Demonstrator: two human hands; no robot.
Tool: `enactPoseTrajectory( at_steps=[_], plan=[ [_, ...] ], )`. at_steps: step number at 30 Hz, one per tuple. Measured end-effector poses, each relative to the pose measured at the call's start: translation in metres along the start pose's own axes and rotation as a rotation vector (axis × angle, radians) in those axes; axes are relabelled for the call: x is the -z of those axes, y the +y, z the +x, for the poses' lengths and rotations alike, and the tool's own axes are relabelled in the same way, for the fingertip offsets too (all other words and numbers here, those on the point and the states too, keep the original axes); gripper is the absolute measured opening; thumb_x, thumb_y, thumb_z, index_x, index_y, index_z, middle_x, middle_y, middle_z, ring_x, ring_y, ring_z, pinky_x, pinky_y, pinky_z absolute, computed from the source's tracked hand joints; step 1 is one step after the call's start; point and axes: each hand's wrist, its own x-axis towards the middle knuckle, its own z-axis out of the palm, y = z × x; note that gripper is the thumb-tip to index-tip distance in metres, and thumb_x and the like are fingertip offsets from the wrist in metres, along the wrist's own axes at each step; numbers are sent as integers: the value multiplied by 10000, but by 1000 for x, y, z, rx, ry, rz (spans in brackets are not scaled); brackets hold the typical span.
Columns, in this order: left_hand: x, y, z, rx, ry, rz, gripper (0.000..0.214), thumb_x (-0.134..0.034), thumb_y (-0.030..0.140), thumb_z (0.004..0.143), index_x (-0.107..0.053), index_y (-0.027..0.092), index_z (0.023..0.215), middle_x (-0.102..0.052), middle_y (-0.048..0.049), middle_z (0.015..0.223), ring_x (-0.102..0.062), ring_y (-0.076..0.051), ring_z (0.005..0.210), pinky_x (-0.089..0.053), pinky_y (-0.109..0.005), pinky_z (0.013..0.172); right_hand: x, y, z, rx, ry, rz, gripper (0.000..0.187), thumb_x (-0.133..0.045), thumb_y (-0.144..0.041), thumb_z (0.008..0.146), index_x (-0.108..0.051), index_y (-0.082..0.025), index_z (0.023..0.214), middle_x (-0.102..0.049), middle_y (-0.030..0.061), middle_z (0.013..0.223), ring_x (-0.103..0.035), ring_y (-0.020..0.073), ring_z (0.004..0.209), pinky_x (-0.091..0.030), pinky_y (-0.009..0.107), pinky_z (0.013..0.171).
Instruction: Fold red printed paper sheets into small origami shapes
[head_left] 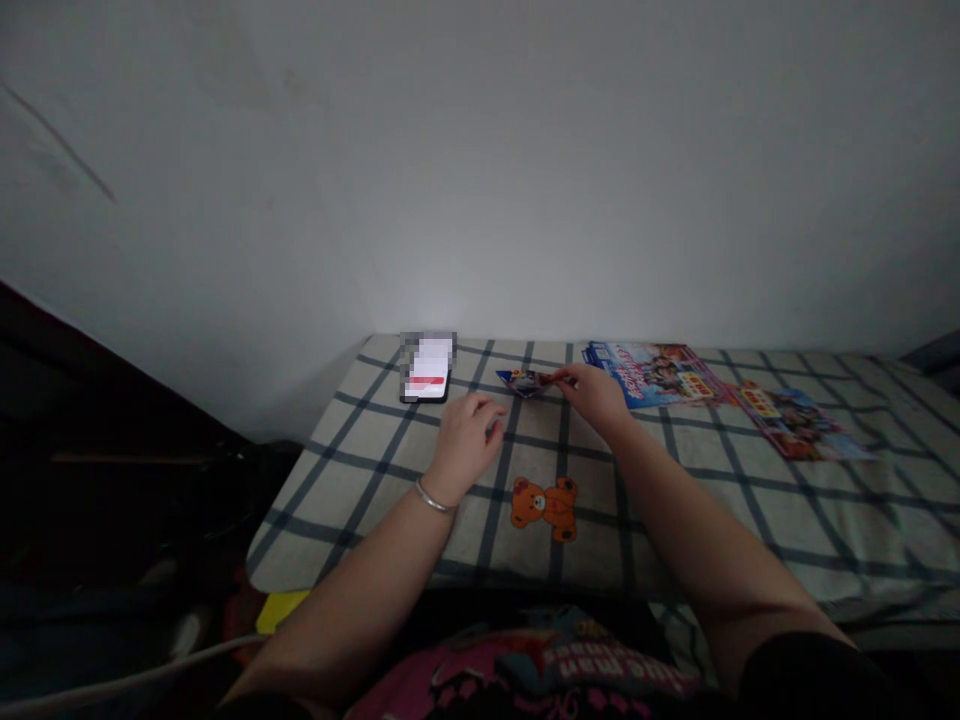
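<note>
Home bedroom, by the look of it: a bed with a checked sheet (697, 530) runs along a bare white wall (480, 170), a teddy-bear print (544, 508) near its near edge, glossy printed leaflets (795, 425) lying far right.

On the pink printed T-shirt (525, 672), upside-down white lettering seems to read "blue man", though not surely. The small shiny blue-and-white packet (525, 382), glossy blue leaflet (652, 375) and glossy multicoloured leaflet (799, 425) carry print too small to read. The black phone's (427, 368) lit screen is pixelated.
</note>
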Motion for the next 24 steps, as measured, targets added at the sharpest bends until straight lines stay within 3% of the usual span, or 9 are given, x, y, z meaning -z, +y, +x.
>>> enactPoseTrajectory(
  at_steps=[11,17,24],
  plan=[
    [-4,-7,-1,25,-67,11,186,-563,145,826,-666,210,966,-611,-59,1031,-561,-230,1006,-459,-405,905,-23,-11,79,-185,29,109,219,-570,-332,857,-717,-279,1011,-728,22,932,-647,195,869,-480,287,757],
    [-6,-8,-2,26,-77,-5,171,-566,150,826,-669,217,945,-609,-56,1024,-558,-223,1006,-458,-402,914,-43,-21,95,-145,31,145,210,-568,-293,857,-726,-262,993,-693,41,1050,-627,192,935,-475,306,859],
    [-8,-10,-1,33,-75,-23,170,-564,158,828,-672,222,943,-608,-51,1039,-537,-228,1042,-440,-410,949,-42,-23,102,-172,78,146,261,-515,-225,855,-733,-271,991,-663,42,1126,-603,210,1033,-452,329,936]
  ],
)
